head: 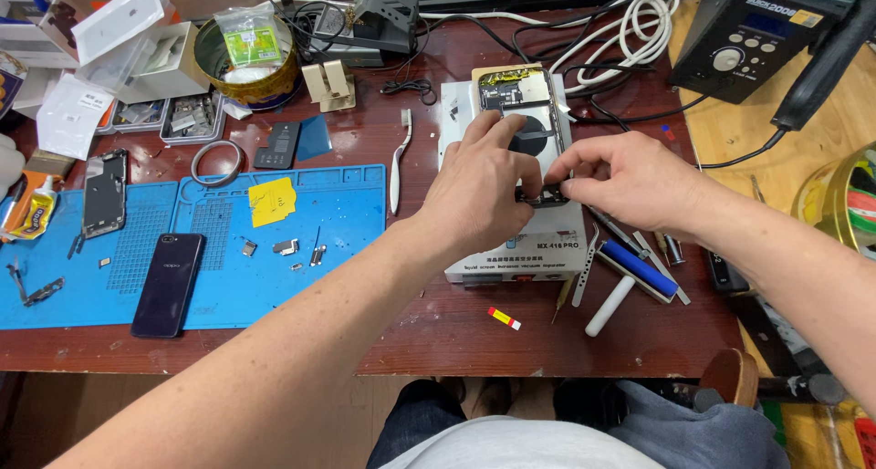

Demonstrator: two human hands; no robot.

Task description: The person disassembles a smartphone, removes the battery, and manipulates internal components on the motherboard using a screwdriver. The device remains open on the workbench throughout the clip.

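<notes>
Opened phone (527, 113) face-up on white heating platform (511, 241), insides exposed, left hand (484, 191) and right hand (630, 182) pinching its lower edge

Far from your hands, a clear plastic bag with a green-and-yellow label (252, 38) sits in the round tin, white boxes (128, 40) stack top left, and the black station's small blue screen (759, 24) glows top right.

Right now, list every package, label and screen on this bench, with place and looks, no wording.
Clear bag with green label: in the round tin, back left.
Yellow sticky note: on the blue mat.
White box: far left corner, lid tilted.
Station display: black unit, back right, dark blue.
Dark phone: face up on mat, screen off.
</notes>
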